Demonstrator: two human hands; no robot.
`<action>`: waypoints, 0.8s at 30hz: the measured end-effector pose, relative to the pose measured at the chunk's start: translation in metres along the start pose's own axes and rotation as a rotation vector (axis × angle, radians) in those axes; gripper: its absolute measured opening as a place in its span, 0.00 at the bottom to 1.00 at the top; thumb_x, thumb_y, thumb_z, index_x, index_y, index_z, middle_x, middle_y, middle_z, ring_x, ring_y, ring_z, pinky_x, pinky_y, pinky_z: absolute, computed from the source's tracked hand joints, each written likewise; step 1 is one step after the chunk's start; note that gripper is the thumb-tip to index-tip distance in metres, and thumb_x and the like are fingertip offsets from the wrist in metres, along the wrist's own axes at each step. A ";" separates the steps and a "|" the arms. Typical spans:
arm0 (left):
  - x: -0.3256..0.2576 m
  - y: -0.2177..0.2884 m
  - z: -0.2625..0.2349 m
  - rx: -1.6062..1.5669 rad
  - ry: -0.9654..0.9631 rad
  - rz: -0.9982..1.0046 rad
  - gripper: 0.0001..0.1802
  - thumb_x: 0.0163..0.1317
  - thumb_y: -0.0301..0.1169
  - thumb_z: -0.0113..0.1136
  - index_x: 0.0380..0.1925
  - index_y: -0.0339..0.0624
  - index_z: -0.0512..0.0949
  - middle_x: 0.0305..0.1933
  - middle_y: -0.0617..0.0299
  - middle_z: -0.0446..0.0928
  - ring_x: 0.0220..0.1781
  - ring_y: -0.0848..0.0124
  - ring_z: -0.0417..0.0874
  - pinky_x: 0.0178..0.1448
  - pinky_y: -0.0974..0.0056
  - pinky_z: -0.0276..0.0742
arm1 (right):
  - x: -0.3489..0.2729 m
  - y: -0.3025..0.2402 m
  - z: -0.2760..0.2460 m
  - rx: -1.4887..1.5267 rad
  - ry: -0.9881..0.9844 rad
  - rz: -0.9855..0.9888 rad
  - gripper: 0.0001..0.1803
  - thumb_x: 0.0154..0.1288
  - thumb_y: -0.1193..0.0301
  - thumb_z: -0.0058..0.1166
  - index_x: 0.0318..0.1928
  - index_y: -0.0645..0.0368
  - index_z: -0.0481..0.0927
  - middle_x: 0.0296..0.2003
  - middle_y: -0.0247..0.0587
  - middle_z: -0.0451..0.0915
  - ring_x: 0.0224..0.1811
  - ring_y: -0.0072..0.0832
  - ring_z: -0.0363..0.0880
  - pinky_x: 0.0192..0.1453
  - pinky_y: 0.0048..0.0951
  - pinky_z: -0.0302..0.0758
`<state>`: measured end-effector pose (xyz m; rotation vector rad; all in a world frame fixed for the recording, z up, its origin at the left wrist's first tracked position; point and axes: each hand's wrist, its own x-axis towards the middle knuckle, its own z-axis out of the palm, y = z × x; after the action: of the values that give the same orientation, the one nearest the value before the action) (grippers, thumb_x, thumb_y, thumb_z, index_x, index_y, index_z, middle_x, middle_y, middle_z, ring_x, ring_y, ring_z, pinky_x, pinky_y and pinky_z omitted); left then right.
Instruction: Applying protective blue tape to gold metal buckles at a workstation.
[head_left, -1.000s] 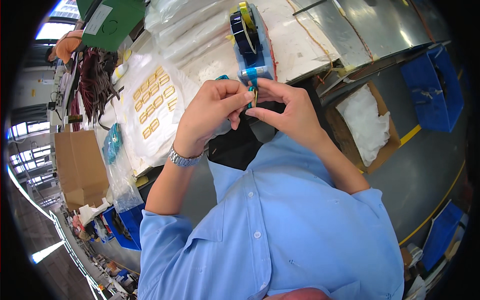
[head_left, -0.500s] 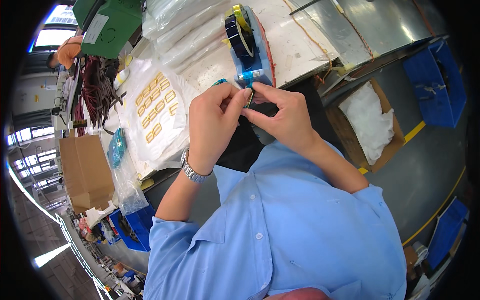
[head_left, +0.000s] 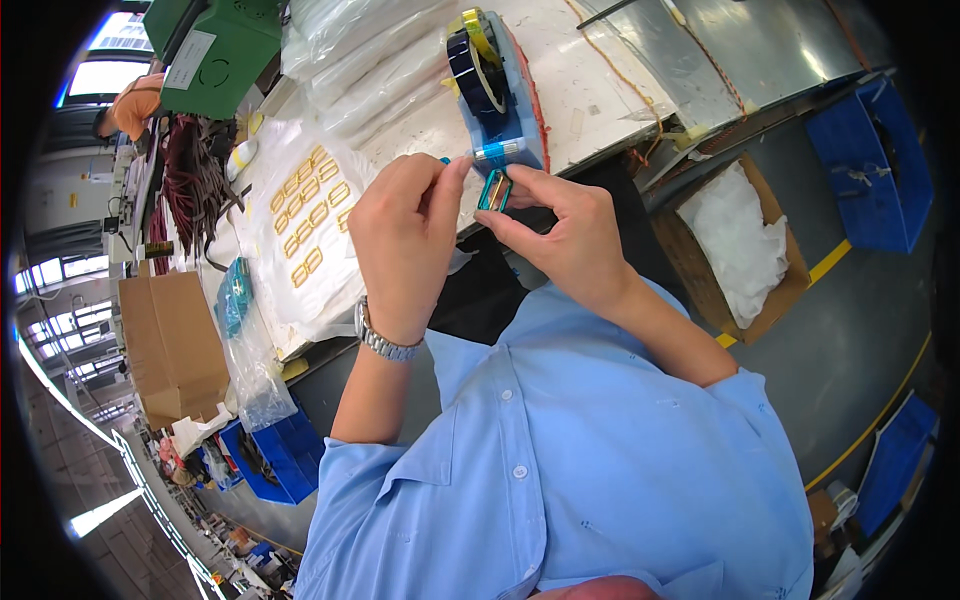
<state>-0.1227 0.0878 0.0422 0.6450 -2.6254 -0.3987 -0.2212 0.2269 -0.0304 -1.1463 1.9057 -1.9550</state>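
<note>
Scuffed white bench [head_left: 600,90] — hands [head_left: 400,240] pinch small copper coil [head_left: 493,190].

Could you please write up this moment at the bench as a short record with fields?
Left hand: left hand, fingertips pulling a strip at the tape dispenser
Right hand: right hand pinching a small rectangular coil just below the dispenser's cutter
Tape: dark roll with yellow edge on the blue dispenser
Bench: white sheet carrying rows of similar yellowish coils, left of the hands
Wrist: metal watch on the left wrist
Floor: cardboard box with white material, right
</note>
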 end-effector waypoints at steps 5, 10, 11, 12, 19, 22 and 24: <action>-0.024 0.002 -0.002 -0.269 0.056 0.175 0.11 0.69 0.20 0.67 0.50 0.36 0.86 0.41 0.53 0.88 0.35 0.64 0.89 0.42 0.63 0.84 | 0.006 -0.013 -0.007 0.185 -0.078 0.167 0.21 0.66 0.74 0.75 0.55 0.74 0.86 0.39 0.45 0.93 0.44 0.23 0.92 0.49 0.25 0.86; -0.029 0.016 0.003 -0.316 -0.056 0.183 0.19 0.64 0.17 0.68 0.56 0.37 0.86 0.44 0.53 0.90 0.43 0.62 0.93 0.48 0.62 0.88 | 0.010 -0.017 -0.011 0.378 -0.127 0.312 0.15 0.70 0.75 0.71 0.52 0.73 0.88 0.37 0.37 0.92 0.40 0.13 0.86 0.44 0.20 0.83; -0.029 0.012 0.006 -0.319 -0.054 0.181 0.19 0.64 0.17 0.68 0.56 0.37 0.86 0.44 0.53 0.90 0.43 0.62 0.93 0.48 0.62 0.88 | 0.010 -0.019 -0.010 0.372 -0.109 0.319 0.13 0.71 0.74 0.70 0.49 0.72 0.88 0.36 0.41 0.92 0.41 0.16 0.89 0.44 0.22 0.84; -0.027 0.004 0.013 -0.301 -0.021 0.228 0.20 0.64 0.18 0.68 0.57 0.37 0.85 0.42 0.51 0.88 0.41 0.59 0.91 0.46 0.59 0.87 | 0.010 -0.020 -0.009 0.366 -0.091 0.326 0.11 0.71 0.74 0.69 0.47 0.71 0.89 0.35 0.44 0.93 0.41 0.19 0.91 0.44 0.23 0.86; -0.049 -0.008 0.033 -0.396 -0.214 0.234 0.20 0.65 0.17 0.70 0.58 0.36 0.85 0.41 0.53 0.89 0.41 0.67 0.93 0.48 0.65 0.88 | -0.027 0.005 -0.019 0.125 -0.181 0.532 0.16 0.76 0.67 0.67 0.47 0.72 0.89 0.31 0.40 0.91 0.36 0.17 0.88 0.41 0.22 0.83; -0.069 -0.008 0.029 -0.747 -0.306 -0.085 0.23 0.64 0.17 0.71 0.60 0.33 0.82 0.43 0.54 0.89 0.42 0.67 0.92 0.48 0.64 0.89 | -0.038 -0.004 -0.028 0.396 -0.150 0.555 0.16 0.81 0.66 0.61 0.47 0.71 0.88 0.35 0.41 0.91 0.38 0.21 0.90 0.44 0.24 0.86; -0.076 -0.010 0.027 -0.905 -0.314 -0.179 0.23 0.66 0.16 0.70 0.62 0.32 0.82 0.47 0.58 0.89 0.43 0.75 0.90 0.49 0.69 0.89 | -0.029 0.006 -0.038 0.475 -0.290 0.642 0.18 0.85 0.64 0.55 0.53 0.69 0.87 0.42 0.43 0.90 0.41 0.27 0.91 0.48 0.30 0.88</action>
<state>-0.0693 0.1217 -0.0087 0.5100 -2.2717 -1.7109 -0.2274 0.2729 -0.0427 -0.5487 1.3253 -1.6310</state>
